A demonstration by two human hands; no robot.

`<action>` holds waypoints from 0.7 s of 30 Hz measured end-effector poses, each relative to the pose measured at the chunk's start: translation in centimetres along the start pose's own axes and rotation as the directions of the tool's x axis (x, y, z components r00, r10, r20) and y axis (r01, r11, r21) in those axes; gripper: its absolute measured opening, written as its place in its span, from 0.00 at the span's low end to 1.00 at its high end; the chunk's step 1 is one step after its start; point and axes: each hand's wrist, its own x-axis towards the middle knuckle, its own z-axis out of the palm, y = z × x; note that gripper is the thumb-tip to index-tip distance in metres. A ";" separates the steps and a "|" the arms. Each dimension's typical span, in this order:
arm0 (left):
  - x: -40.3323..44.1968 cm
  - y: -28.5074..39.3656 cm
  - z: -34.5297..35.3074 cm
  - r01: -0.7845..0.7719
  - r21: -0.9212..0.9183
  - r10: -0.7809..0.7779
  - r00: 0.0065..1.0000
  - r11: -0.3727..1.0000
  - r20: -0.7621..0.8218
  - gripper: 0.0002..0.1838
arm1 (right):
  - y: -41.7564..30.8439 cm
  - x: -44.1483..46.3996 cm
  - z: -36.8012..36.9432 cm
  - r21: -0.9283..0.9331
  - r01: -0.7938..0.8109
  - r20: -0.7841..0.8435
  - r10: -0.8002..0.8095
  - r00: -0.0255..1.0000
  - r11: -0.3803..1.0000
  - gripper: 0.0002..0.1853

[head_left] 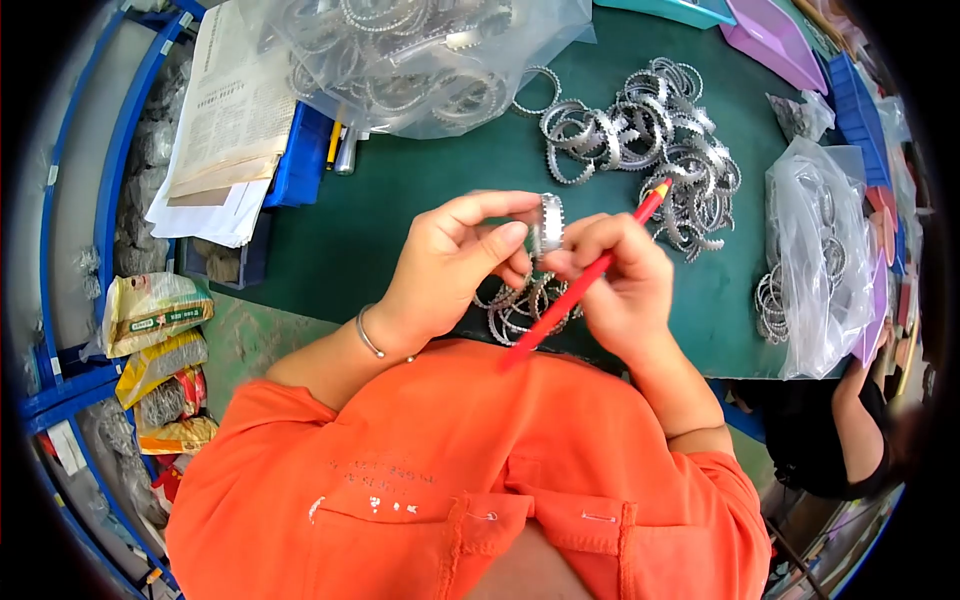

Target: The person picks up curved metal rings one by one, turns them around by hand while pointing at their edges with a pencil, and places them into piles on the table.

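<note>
My left hand [440, 262] pinches a toothed metal ring [551, 226] between thumb and fingers, held edge-on above the table. My right hand [628, 285] is closed, with a red pencil [560, 308] lying through its fingers. The pencil's sharpened end points up and away to the right, towards the piled rings. My right thumb and fingertips meet the ring's near right side. Beneath both hands lies a small group of similar rings [508, 318], partly hidden by them. A larger loose pile of toothed rings [640, 135] spreads beyond my right hand.
A clear bag of rings [440, 95] stands at the back of the green table [350, 225]. Papers [225, 130] lie over a blue bin [300, 160] at left. Another bag [825, 260] lies right, near a person's arm [858, 425]. Purple tray [772, 42] sits behind.
</note>
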 end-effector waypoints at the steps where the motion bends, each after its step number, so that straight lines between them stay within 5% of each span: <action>1: 0.1 -0.1 -0.8 -0.050 0.106 0.044 0.997 0.993 0.059 0.16 | -0.3 0.1 -0.4 0.275 -0.110 -0.010 0.117 0.993 0.955 0.10; 2: 0.3 -0.3 -1.1 -0.056 0.109 0.049 0.997 0.992 0.062 0.16 | -0.6 0.3 -0.9 0.528 -0.201 0.014 0.228 0.974 0.825 0.11; 6: 0.3 -0.2 -1.3 0.161 -0.011 -0.157 0.977 0.987 0.142 0.18 | 0.1 0.5 -1.9 0.753 -0.179 0.064 0.201 0.978 0.633 0.10; 11: 0.0 0.1 -1.3 0.130 -0.104 -0.113 0.982 0.986 0.148 0.15 | 0.6 -0.1 -2.5 0.713 -0.283 0.088 0.319 0.944 0.642 0.09; 21: -0.2 0.0 -1.2 0.060 0.008 -0.060 0.996 0.998 0.072 0.14 | 0.5 -0.2 -2.7 0.607 -0.352 0.002 0.442 0.897 0.713 0.07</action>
